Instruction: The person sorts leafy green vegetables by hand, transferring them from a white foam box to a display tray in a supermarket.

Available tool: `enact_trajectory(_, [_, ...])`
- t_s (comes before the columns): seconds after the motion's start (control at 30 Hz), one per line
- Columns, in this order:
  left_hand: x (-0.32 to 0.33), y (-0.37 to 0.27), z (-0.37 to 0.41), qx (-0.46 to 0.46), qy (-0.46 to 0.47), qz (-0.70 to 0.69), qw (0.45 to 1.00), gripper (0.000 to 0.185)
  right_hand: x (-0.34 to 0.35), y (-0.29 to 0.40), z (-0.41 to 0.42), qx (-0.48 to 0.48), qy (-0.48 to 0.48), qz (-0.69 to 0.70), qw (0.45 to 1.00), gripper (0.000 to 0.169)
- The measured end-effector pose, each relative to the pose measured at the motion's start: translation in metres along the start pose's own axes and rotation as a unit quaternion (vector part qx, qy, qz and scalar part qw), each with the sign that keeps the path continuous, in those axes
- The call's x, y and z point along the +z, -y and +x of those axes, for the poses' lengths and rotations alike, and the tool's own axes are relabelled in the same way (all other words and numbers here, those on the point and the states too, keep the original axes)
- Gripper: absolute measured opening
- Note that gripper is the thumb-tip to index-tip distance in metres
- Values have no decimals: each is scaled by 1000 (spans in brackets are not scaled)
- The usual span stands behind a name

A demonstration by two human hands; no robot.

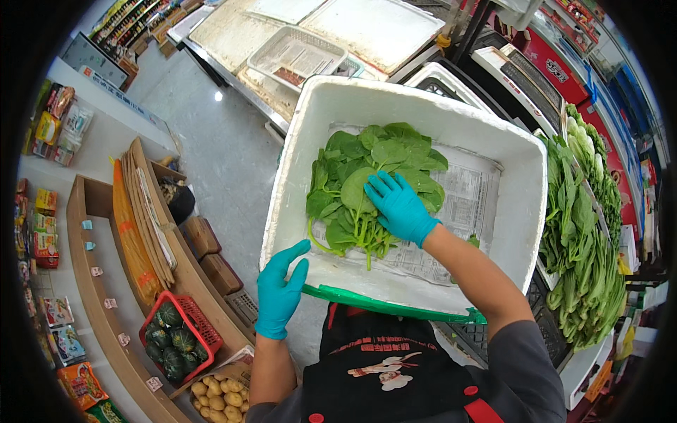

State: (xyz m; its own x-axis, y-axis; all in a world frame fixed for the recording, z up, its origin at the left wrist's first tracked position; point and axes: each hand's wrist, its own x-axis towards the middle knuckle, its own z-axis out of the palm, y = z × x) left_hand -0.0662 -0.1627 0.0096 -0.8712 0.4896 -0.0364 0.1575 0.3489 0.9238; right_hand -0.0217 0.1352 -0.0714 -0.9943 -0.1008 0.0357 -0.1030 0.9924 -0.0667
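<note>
A white foam box [518, 211] lined with newspaper [460, 195] stands right before me. Inside it lies a heap of leafy greens [338, 164] with broad round leaves, stems towards me. My right hand [399, 206], in a teal glove, rests flat on the leaves with its fingers spread a little. My left hand [283, 288], gloved alike, is at the box's near left corner, thumb and fingers apart, with nothing held in it. Green tape or film runs along the near rim. A small loose leaf [473, 240] lies to the right of the heap.
Long-leaved vegetables [576, 222] are stacked on the right. Behind the box, a table [232, 42] bears a plastic basket [259, 58]. On the left, a wooden shelf [100, 296] stands by a red basket of dark green squashes [211, 338] and a box of potatoes [219, 396].
</note>
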Motion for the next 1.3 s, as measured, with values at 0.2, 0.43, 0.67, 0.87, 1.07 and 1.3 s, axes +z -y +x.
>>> enact_trajectory(0.2, [60,16,74,134,116,336,925,41,6,1,7,54,-16,67,996,75])
enact_trajectory(0.43, [115,70,128,137,200,474,846,27,8,4,-9,113,-28,77,990,79])
enact_trajectory(0.67, [24,15,117,-97,150,11,984,25,0,-5,-13,101,-46,93,989,81])
enact_trajectory(0.87, [-59,-13,62,-129,44,-221,966,22,6,-9,21,-25,-23,58,998,73])
enact_trajectory(1.07, [-81,16,22,-141,-33,-208,967,19,-7,-12,47,-50,-40,136,989,54])
enact_trajectory(1.3, [-85,20,16,-147,-72,-217,962,19,-1,-2,50,-97,-10,43,994,53])
